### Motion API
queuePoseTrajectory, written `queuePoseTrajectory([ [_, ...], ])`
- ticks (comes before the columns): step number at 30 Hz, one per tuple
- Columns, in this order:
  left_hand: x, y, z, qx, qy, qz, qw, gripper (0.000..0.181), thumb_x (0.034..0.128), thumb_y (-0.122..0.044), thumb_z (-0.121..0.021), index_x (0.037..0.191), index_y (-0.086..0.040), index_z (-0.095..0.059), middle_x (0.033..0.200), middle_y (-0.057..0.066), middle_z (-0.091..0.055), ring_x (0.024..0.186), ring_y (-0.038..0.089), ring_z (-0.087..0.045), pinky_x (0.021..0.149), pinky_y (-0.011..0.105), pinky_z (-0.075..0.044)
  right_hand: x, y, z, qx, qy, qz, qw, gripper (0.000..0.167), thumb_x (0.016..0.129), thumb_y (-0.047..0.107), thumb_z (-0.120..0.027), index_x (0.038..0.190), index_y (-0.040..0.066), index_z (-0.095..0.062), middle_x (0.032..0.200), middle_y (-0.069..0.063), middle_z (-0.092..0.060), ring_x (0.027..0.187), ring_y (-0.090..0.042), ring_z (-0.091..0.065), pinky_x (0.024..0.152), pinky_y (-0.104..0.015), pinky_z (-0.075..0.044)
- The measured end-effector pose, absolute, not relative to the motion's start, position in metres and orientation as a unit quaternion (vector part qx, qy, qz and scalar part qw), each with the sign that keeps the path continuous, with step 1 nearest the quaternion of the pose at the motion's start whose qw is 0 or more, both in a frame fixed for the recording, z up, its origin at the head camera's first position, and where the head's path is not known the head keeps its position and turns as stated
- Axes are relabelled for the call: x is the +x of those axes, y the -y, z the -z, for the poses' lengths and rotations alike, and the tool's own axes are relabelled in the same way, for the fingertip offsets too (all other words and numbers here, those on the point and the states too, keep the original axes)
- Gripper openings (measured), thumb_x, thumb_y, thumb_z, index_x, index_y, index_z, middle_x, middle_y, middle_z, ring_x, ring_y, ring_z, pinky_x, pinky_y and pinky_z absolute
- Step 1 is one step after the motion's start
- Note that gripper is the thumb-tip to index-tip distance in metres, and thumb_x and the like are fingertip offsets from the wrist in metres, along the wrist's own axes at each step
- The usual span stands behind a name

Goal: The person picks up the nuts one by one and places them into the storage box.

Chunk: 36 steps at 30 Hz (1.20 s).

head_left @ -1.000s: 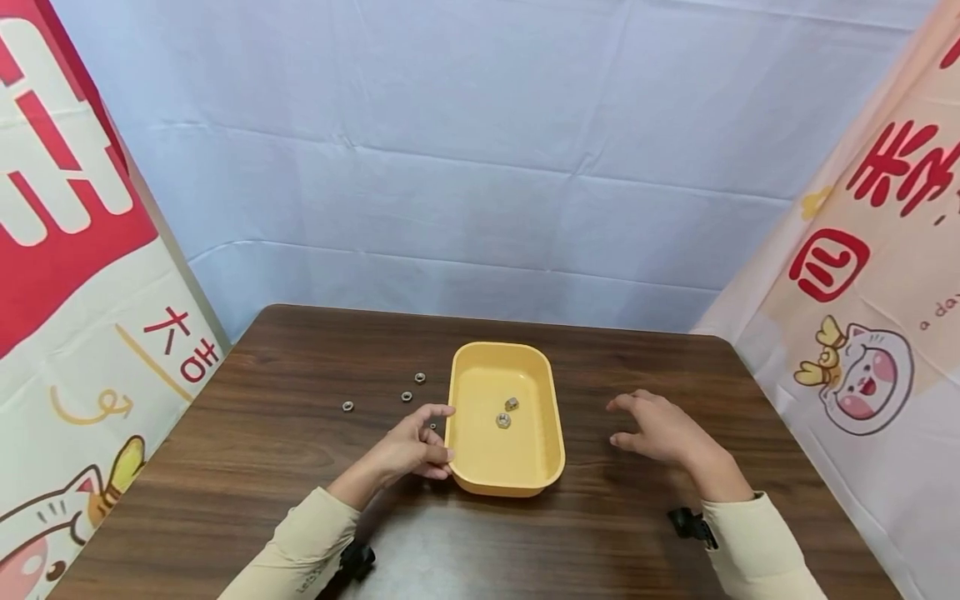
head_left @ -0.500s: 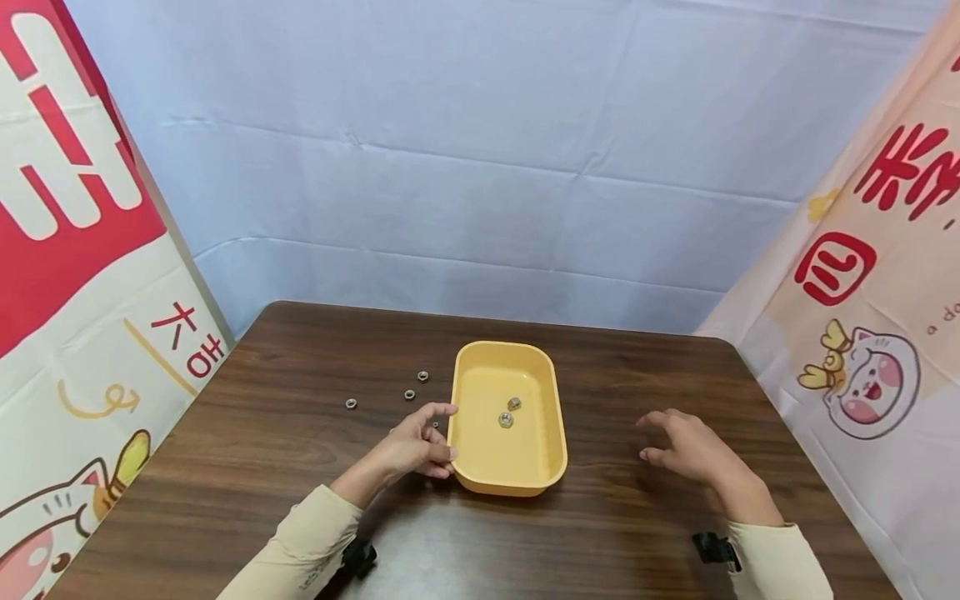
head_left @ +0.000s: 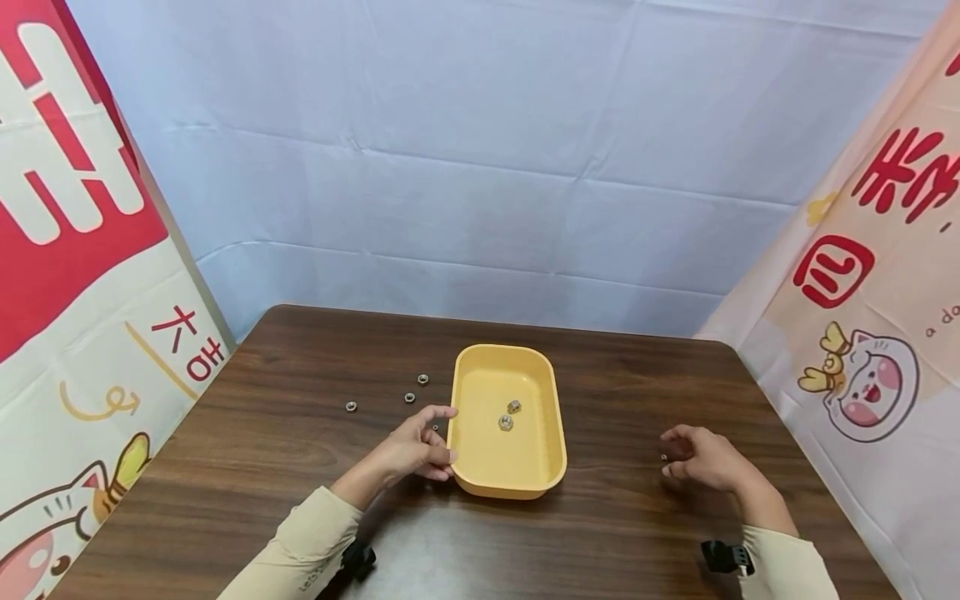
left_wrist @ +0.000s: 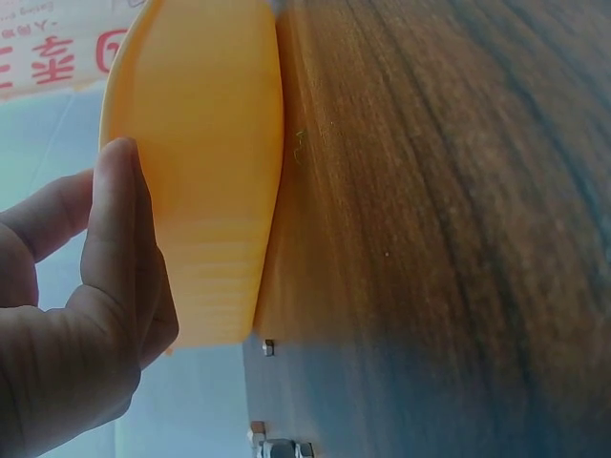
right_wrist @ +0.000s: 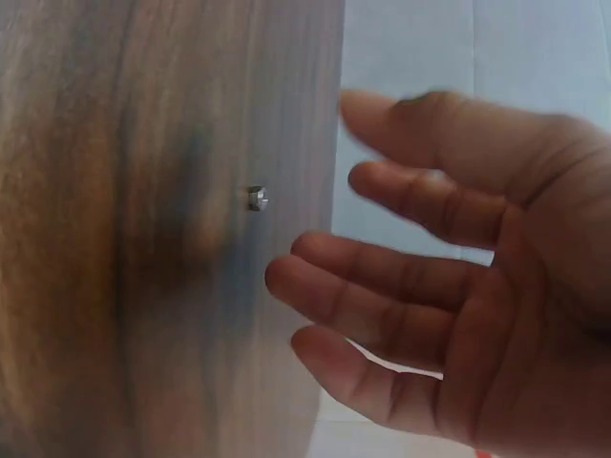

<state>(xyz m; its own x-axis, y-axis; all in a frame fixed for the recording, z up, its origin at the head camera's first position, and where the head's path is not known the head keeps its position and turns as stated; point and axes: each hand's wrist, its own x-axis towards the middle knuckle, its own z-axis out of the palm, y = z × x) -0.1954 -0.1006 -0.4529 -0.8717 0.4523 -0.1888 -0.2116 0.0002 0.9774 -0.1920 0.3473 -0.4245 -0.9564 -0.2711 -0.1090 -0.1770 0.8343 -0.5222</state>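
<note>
A yellow plastic tray [head_left: 480,467] stands on the table in the head view, with two metal hex nuts [head_left: 506,422] inside. My left hand [head_left: 412,446] holds its left rim; in the left wrist view, fingers [left_wrist: 113,219] lie along the tray's wall [left_wrist: 210,172]. To the right of the tray, my right hand [head_left: 708,458] hovers over the table with thumb and index finger apart. A small nut [head_left: 664,457] lies between those fingertips in the head view. In the right wrist view this nut [right_wrist: 257,198] is on the wood, apart from the spread fingers [right_wrist: 315,286].
Several more nuts lie left of the tray, among them a nut [head_left: 352,407] farthest left and a tiny nut [head_left: 435,427] beside my left hand. The brown wooden table [head_left: 600,533] ends at a pale cloth backdrop [head_left: 480,167], with printed banners [head_left: 862,383] at both sides.
My right hand has moved right and toward the near side, away from the tray, and is now at the small nut. The left hand still holds the tray, and the view has shifted slightly.
</note>
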Motion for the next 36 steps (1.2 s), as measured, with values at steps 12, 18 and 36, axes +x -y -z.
queuePoseTrajectory([
  [12,-0.195,0.1,0.454,0.091,-0.662,-0.706,0.236,0.066,0.0806,0.011,-0.062,0.137,0.001,-0.029,0.076,0.014,-0.055,0.061,0.02,-0.062,0.056,0.031,-0.055,-0.194,-0.361,0.439,0.046,-0.892,0.417,0.169,0.042,0.074,-0.008,-0.057,0.114,-0.015,-0.046,0.08,-0.008,-0.063,0.072,-0.022,-0.059,0.057,-0.037,-0.05],
  [18,-0.193,0.1,0.452,0.091,-0.664,-0.705,0.231,0.066,0.0804,0.011,-0.062,0.137,0.001,-0.029,0.076,0.014,-0.055,0.061,0.021,-0.062,0.055,0.032,-0.055,-0.198,-0.361,0.449,0.093,-0.859,0.476,0.164,0.038,0.074,-0.009,-0.064,0.107,-0.018,-0.048,0.075,-0.008,-0.061,0.065,-0.018,-0.06,0.056,-0.033,-0.054],
  [36,-0.195,0.101,0.455,0.089,-0.661,-0.708,0.234,0.068,0.0799,0.011,-0.063,0.138,0.001,-0.029,0.075,0.014,-0.056,0.061,0.021,-0.063,0.056,0.031,-0.055,-0.206,-0.351,0.459,0.114,-0.861,0.473,0.147,0.02,0.075,-0.006,-0.068,0.09,-0.011,-0.056,0.064,-0.002,-0.058,0.056,-0.015,-0.054,0.05,-0.028,-0.051],
])
